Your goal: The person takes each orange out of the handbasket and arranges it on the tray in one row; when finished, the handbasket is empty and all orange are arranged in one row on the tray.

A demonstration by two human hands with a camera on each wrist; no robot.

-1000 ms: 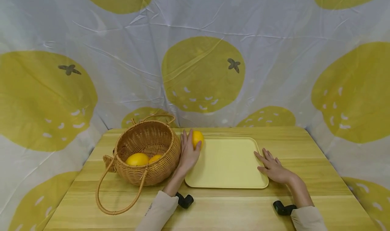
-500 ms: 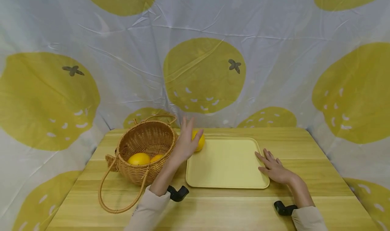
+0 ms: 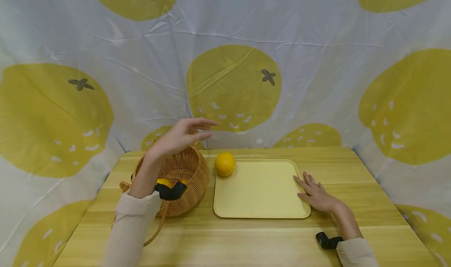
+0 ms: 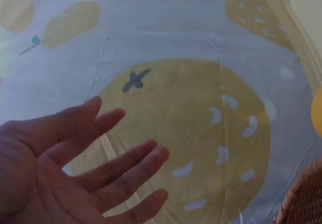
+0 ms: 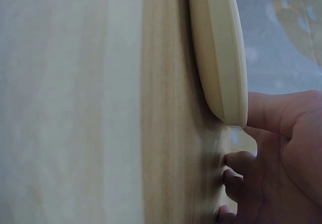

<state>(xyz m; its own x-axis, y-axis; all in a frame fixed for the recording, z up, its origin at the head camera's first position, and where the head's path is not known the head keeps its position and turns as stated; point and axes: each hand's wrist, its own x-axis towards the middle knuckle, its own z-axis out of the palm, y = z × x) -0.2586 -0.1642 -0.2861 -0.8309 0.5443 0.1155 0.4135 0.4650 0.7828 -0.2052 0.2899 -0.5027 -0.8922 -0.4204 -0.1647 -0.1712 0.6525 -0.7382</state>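
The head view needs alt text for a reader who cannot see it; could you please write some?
A left hand hovers open above a wicker basket holding oranges, while one orange sits on the yellow tray's far left corner. The right hand rests flat on the table at the tray's right edge.

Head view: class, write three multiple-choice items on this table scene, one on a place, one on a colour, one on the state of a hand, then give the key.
1. Where does the loose orange lie?
A in the basket
B at the tray's far left corner
C under the right hand

2. What colour is the tray?
A pale yellow
B blue
C red

3. How is the left hand?
A gripping the orange
B flat on the table
C raised and open above the basket

Key: B, the orange sits at that corner; A, the tray is pale yellow; C, the fingers are spread and hold nothing.
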